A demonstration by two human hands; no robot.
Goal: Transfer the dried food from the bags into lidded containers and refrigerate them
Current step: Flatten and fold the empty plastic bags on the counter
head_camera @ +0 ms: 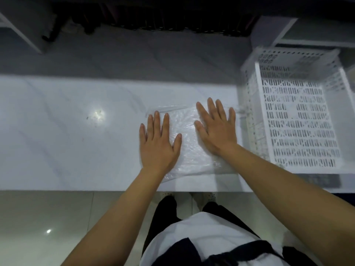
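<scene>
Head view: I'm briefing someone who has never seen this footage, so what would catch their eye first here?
First, the two hands pressed flat, fingers spread, on a clear plastic bag lying on the white marble-look counter: the left hand on its left part, the right hand on its right part. Next, the white perforated basket standing on the counter just right of the bag, with nothing visible inside.

Both hands lie flat, fingers straight and spread, on a clear plastic bag (189, 135) spread on the white marbled worktop (67, 135): left hand (157, 143) on its left part, right hand (218, 129) on its right. A white perforated basket (295, 116) stands just beside the bag, to its right.
</scene>
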